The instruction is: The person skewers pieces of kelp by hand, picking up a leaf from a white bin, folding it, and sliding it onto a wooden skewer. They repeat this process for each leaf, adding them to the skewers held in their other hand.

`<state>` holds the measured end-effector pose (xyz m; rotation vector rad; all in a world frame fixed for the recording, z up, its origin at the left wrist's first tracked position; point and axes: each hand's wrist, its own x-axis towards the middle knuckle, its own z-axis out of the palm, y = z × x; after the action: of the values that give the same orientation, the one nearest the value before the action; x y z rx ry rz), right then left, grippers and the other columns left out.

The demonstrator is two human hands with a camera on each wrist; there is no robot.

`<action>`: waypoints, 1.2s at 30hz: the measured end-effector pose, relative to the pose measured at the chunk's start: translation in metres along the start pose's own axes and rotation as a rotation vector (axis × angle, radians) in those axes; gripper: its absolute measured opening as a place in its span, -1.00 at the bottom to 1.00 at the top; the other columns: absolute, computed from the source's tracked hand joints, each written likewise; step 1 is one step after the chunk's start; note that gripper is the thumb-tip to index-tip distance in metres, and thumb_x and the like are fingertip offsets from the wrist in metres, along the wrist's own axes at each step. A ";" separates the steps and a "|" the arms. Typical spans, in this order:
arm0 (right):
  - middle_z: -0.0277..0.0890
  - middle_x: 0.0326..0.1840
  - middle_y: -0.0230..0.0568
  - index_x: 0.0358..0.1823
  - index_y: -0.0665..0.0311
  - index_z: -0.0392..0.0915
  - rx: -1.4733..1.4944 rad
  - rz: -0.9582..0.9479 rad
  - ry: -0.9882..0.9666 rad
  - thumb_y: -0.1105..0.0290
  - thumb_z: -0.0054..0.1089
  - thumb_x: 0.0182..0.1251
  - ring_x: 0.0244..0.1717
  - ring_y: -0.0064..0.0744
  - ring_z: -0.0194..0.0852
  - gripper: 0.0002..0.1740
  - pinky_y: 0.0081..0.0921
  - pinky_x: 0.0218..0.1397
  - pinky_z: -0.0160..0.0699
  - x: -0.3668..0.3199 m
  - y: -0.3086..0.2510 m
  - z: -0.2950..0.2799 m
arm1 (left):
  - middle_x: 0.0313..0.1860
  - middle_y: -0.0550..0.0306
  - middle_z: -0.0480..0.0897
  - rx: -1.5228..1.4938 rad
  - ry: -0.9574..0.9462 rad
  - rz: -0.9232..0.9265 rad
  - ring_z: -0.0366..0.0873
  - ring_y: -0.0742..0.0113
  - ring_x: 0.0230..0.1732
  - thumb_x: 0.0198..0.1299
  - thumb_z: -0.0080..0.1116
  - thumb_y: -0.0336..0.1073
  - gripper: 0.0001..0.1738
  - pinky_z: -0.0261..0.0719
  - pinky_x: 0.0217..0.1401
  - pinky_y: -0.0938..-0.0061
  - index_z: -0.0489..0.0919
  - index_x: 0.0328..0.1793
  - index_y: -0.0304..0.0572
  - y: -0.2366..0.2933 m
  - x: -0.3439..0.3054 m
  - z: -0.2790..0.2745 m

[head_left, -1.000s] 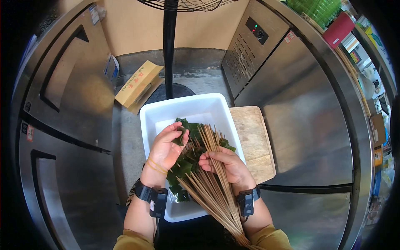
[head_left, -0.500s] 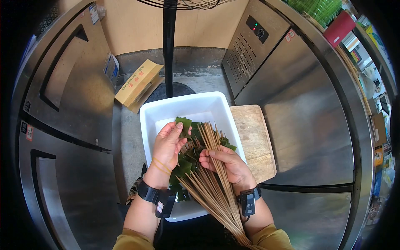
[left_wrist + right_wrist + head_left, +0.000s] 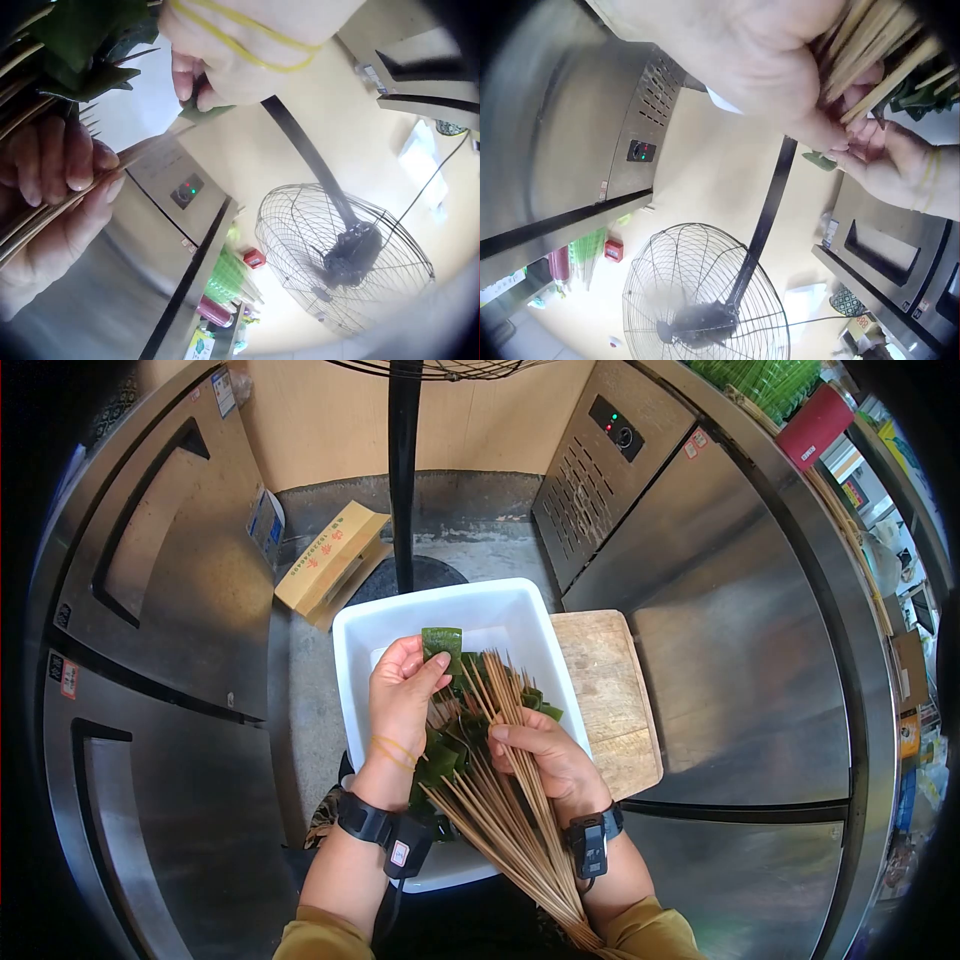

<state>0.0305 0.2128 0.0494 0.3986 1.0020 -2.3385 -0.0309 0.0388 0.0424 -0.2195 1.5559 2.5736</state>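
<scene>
My left hand point(image 3: 398, 695) pinches a flat, glossy green piece of kelp point(image 3: 442, 644) between thumb and fingers, holding it upright over the white basin point(image 3: 440, 593). My right hand point(image 3: 550, 758) grips a bundle of bamboo skewers point(image 3: 535, 800), its thumb lying across them. Their points face away from me, and one slants out toward the left hand. Below both hands, more kelp point(image 3: 437, 760) lies in the basin, some of it threaded on skewers. A second fan of skewers point(image 3: 480, 815) spreads from that pile toward my lap. In the left wrist view, the left fingers partly hide the held kelp point(image 3: 202, 112).
A wooden board point(image 3: 605, 700) lies right of the basin. Behind the basin stands a fan's black pole point(image 3: 404, 480), with a cardboard box point(image 3: 333, 565) left of its base. Steel cabinets point(image 3: 170, 570) flank both sides. A red cylinder point(image 3: 815, 428) sits on the right counter.
The kelp piece, earlier folded within the left fingers, has been turned up and now stands flat above the thumb. My right hand still holds the skewers, with one tip now angled further left.
</scene>
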 end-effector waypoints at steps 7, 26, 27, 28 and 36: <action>0.52 -0.48 -0.29 -0.28 0.27 0.49 -0.037 0.014 0.084 0.53 0.19 0.23 -0.54 -0.57 0.42 -0.93 -0.70 -0.48 0.38 0.000 0.000 0.002 | -0.14 0.22 0.65 0.044 -0.009 0.096 0.56 0.54 -0.16 0.24 0.12 -0.44 -0.80 0.49 -0.10 0.63 0.50 -0.01 -0.17 0.003 -0.002 0.006; 0.54 -0.48 -0.41 -0.25 0.25 0.54 -0.067 -0.017 0.088 0.50 0.25 0.21 -0.55 -0.66 0.48 -0.90 -0.76 -0.52 0.48 -0.001 0.001 0.000 | -0.32 0.18 0.66 0.283 -0.115 0.160 0.55 0.57 -0.32 0.17 0.20 -0.52 -0.89 0.53 -0.24 0.68 0.58 -0.18 -0.38 0.006 -0.015 0.009; 0.54 -0.48 -0.41 -0.25 0.26 0.54 -0.075 -0.017 0.087 0.50 0.25 0.21 -0.54 -0.66 0.48 -0.90 -0.76 -0.52 0.48 -0.001 0.001 0.001 | -0.32 0.18 0.66 0.283 -0.107 0.163 0.55 0.58 -0.33 0.17 0.20 -0.51 -0.89 0.54 -0.24 0.68 0.57 -0.18 -0.38 0.004 -0.015 0.008; 0.55 -0.48 -0.41 -0.25 0.26 0.55 -0.081 -0.019 0.085 0.50 0.25 0.21 -0.54 -0.66 0.48 -0.90 -0.76 -0.51 0.48 -0.001 0.001 0.003 | -0.32 0.19 0.65 0.283 -0.101 0.167 0.54 0.58 -0.33 0.17 0.20 -0.51 -0.89 0.55 -0.25 0.67 0.57 -0.18 -0.37 0.001 -0.014 0.008; 0.53 -0.52 -0.36 -0.25 0.29 0.54 -0.106 -0.024 0.108 0.52 0.22 0.21 -0.58 -0.60 0.47 -0.90 -0.73 -0.51 0.45 -0.002 0.001 0.005 | -0.31 0.25 0.59 0.164 0.041 0.164 0.52 0.61 -0.38 0.24 0.17 -0.40 -0.89 0.63 -0.37 0.61 0.51 -0.18 -0.26 0.000 -0.010 0.010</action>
<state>0.0325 0.2089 0.0528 0.4777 1.1825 -2.2930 -0.0218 0.0474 0.0490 -0.1332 1.8621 2.5558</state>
